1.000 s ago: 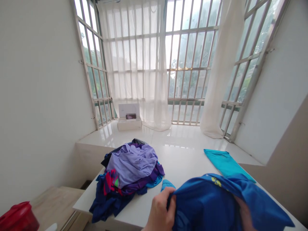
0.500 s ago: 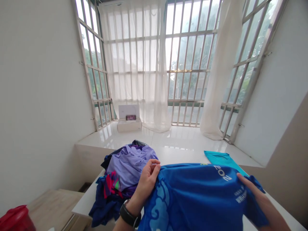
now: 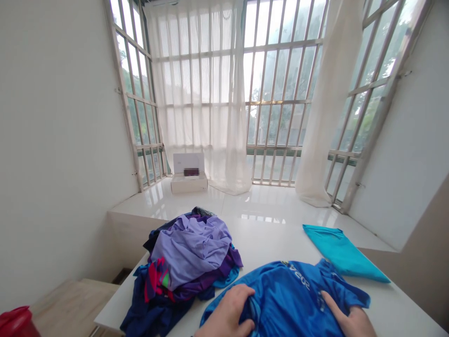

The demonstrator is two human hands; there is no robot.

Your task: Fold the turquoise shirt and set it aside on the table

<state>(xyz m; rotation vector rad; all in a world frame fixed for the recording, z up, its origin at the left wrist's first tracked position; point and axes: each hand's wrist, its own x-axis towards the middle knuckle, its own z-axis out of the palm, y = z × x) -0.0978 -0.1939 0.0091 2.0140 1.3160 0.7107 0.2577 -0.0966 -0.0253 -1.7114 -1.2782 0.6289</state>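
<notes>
A blue shirt (image 3: 287, 299) with white lettering lies bunched on the white table (image 3: 259, 248), near its front edge. My left hand (image 3: 233, 311) is closed on the shirt's left part, with thumb and fingers around a fold. On the right, my right hand (image 3: 345, 316) grips the shirt near its lettering; its thumb lies on top and the other fingers are hidden by the fabric. A folded turquoise garment (image 3: 345, 252) lies flat at the right of the table. To the left sits a heap of clothes with a lilac garment (image 3: 192, 248) on top.
An open white box (image 3: 189, 183) stands on the window ledge (image 3: 154, 201). Behind it hang sheer curtains (image 3: 203, 93) before barred windows. At the lower left are a red container (image 3: 17, 323) and a wooden surface (image 3: 63, 304).
Both hands have lowered the blue shirt from in front of me onto the table, where it is now slacker. More of the turquoise garment and the heap shows.
</notes>
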